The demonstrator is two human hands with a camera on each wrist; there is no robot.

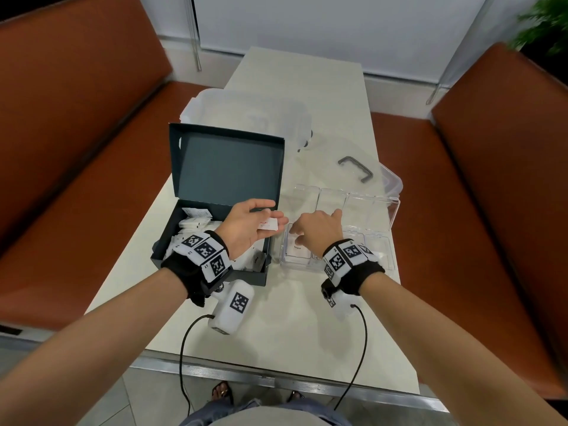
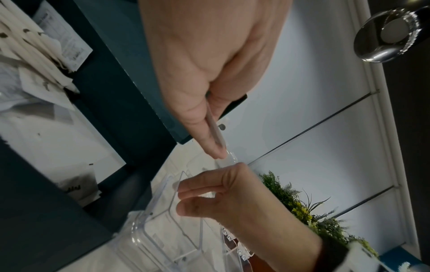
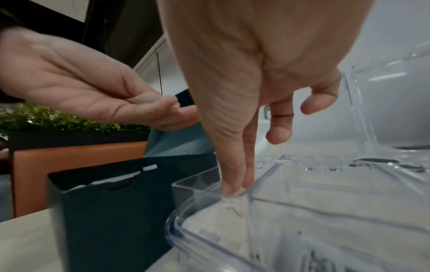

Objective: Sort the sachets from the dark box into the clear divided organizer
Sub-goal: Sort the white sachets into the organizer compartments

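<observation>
The dark box (image 1: 212, 273) stands open at the left with several white sachets (image 1: 196, 224) inside. My left hand (image 1: 278, 213) hovers palm-up over the box's right side, with its thumb pinching a white sachet (image 1: 270, 225) against the fingers; the left wrist view shows this sachet (image 2: 214, 127) edge-on. The clear divided organizer (image 1: 379, 252) lies to the right with its lid raised behind it. My right hand (image 1: 296, 230) reaches into its near-left compartment. There my thumb and index tips (image 3: 235, 190) meet on the far edge of a sugar sachet (image 3: 216, 220) lying in the compartment.
A large translucent container (image 1: 252, 115) sits behind the dark box. A grey handle (image 1: 356, 169) lies on a clear lid behind the organizer. Orange benches (image 1: 76, 149) flank the narrow white table (image 1: 276, 318), whose metal front edge is close to me.
</observation>
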